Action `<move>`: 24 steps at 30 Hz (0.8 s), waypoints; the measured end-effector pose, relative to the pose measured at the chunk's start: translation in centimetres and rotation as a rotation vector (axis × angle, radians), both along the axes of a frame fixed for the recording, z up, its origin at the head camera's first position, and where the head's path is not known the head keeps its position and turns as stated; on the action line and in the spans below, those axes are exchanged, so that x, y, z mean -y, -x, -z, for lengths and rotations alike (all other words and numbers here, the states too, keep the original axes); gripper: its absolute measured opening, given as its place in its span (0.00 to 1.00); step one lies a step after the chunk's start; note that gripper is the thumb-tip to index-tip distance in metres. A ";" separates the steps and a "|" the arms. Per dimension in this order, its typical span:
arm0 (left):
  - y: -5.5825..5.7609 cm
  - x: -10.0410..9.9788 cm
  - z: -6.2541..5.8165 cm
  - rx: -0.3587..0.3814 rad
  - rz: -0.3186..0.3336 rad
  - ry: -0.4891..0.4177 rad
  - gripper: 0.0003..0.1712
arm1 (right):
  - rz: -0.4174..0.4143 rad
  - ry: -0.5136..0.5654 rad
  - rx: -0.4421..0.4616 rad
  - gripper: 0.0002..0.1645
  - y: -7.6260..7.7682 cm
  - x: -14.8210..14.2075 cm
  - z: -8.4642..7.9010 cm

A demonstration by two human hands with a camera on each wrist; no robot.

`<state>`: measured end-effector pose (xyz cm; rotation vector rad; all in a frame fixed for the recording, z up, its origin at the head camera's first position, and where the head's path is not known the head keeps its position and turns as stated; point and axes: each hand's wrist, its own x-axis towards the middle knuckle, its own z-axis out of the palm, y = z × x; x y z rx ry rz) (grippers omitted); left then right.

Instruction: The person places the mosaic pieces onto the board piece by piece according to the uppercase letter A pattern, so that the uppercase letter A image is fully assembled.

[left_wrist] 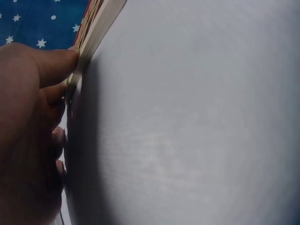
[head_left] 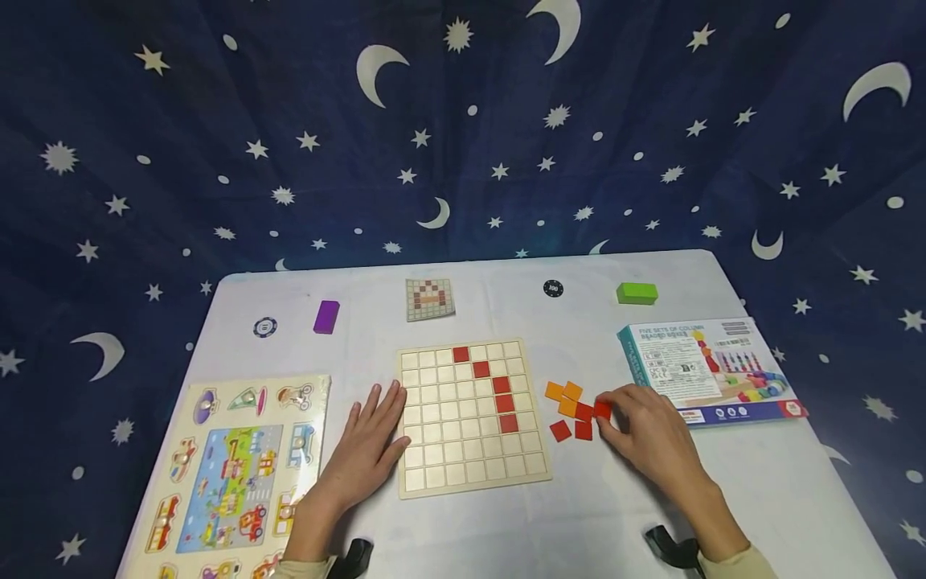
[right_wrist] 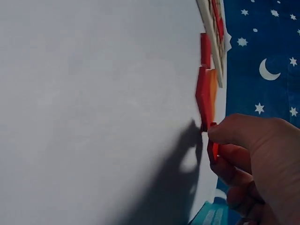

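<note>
A wooden grid board lies mid-table, with several red square tiles set in a slanting line from its top row down its right half. My left hand lies with fingers spread along the board's left edge; in the left wrist view the thumb touches that edge. To the right of the board, my right hand pinches a red tile between thumb and fingers. Beside it lies a loose group of orange tiles and red tiles.
A small pattern card lies behind the board. A picture puzzle is at the left, a beaded-boxes package at the right. Farther back are a purple block, a green block, a black chip and a blue-white chip.
</note>
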<state>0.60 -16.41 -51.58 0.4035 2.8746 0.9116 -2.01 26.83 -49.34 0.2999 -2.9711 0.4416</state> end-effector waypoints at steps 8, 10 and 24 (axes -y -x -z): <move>-0.1 0.1 0.4 -0.038 -0.005 -0.053 0.39 | -0.112 0.076 -0.041 0.19 3.6 5.7 -0.6; -0.1 0.0 0.4 -0.028 0.000 -0.055 0.39 | -0.165 0.084 -0.043 0.19 4.6 7.9 -0.6; 0.0 0.2 0.6 0.022 0.003 -0.032 0.40 | -0.409 0.071 0.047 0.17 8.6 17.6 0.2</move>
